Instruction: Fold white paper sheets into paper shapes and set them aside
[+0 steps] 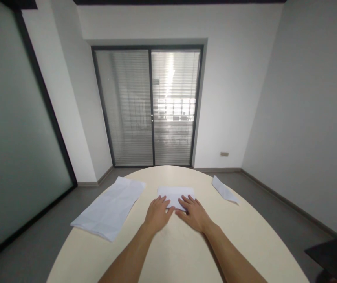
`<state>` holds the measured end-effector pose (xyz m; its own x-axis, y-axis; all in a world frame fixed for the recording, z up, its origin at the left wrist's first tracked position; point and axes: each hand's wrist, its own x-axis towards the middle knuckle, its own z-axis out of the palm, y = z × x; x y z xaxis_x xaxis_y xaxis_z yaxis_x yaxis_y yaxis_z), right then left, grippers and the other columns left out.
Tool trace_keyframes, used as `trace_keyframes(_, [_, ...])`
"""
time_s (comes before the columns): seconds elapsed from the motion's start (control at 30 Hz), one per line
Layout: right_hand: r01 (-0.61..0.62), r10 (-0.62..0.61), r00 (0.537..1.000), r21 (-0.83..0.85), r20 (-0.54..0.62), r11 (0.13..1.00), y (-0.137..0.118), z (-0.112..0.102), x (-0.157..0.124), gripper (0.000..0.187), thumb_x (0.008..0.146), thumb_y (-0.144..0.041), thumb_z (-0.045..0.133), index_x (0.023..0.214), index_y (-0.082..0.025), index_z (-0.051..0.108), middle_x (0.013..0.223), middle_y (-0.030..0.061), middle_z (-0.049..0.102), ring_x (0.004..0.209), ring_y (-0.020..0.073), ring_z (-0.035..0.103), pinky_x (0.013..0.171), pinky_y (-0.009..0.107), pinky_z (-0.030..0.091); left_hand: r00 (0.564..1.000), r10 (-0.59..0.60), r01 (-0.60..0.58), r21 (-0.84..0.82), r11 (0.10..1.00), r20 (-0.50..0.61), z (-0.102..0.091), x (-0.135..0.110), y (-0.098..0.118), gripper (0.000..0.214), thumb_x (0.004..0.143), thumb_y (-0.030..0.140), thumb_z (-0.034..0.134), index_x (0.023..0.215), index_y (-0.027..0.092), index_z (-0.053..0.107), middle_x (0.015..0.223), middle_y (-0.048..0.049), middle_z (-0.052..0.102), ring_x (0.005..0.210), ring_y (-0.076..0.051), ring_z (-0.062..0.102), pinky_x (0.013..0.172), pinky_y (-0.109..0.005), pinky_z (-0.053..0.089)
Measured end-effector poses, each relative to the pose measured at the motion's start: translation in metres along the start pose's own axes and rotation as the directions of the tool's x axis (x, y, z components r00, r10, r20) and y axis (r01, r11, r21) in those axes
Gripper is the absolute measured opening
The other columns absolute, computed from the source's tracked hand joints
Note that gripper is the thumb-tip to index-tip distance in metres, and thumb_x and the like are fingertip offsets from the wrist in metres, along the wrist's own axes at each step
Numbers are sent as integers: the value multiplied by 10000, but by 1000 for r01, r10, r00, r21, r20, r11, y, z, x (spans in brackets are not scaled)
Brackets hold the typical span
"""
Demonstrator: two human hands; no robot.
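Observation:
A small folded white paper (174, 193) lies in the middle of the round cream table (183, 251). My left hand (157, 214) rests flat with fingers stretched out on the paper's near left edge. My right hand (194, 212) lies flat beside it, fingers spread over the paper's near right corner. The two thumbs nearly meet at the paper's front edge. Neither hand grips anything.
A large creased white sheet (110, 207) lies on the table's left side, overhanging the edge. A smaller folded white piece (224, 189) lies at the far right edge. Glass sliding doors (149, 106) with blinds stand ahead. A dark object (333, 255) sits at the lower right.

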<state>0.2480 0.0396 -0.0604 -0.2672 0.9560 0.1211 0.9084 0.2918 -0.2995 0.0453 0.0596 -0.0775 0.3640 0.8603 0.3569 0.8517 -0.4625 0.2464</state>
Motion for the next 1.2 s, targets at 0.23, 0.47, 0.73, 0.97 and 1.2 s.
trace_keyframes(0.23, [48, -47, 999, 77, -17, 996, 11, 1, 5, 568, 934, -528, 440, 1405, -222, 525, 1510, 96, 430, 1441, 324, 294, 1164, 495, 223, 999, -29, 26, -70, 997, -42, -3, 2, 0, 401, 959, 475, 471, 1146, 206, 702, 1282, -74, 653, 1228, -233, 560, 1111, -353, 363])
trace_keyframes(0.47, [100, -76, 993, 300, -90, 949, 35, -5, 6, 451, 909, -449, 483, 1200, -173, 688, 1306, 116, 640, 1277, 293, 535, 1059, 401, 401, 983, -186, 184, -151, 971, -1, -10, 4, -1, 333, 973, 442, 461, 1106, 231, 682, 1126, -48, 716, 1050, -189, 646, 939, -275, 443])
trace_keyframes(0.73, [54, 41, 974, 401, -223, 914, 39, -12, 0, 360, 893, -462, 477, 899, -193, 715, 873, 54, 753, 786, 231, 656, 724, 301, 467, 976, -218, 211, -199, 957, -11, -8, 5, -11, 237, 928, 310, 541, 1146, 264, 626, 1105, -20, 725, 1014, -177, 663, 843, -247, 452])
trace_keyframes(0.97, [19, 111, 954, 430, -277, 903, 48, -6, 4, 381, 882, -521, 508, 892, -197, 708, 800, 32, 732, 718, 204, 627, 674, 282, 427, 961, -276, 267, -212, 940, -17, -8, 7, -13, 218, 913, 273, 562, 1115, 287, 643, 1058, -24, 734, 976, -184, 673, 792, -242, 446])
trace_keyframes(1.2, [11, 204, 910, 511, -362, 860, 54, -4, 7, 461, 875, -608, 500, 858, -181, 673, 714, 36, 692, 669, 195, 603, 640, 282, 431, 924, -360, 307, -314, 898, -126, -6, 11, -17, 196, 897, 331, 599, 1070, 255, 650, 834, -16, 713, 772, -170, 660, 655, -230, 405])
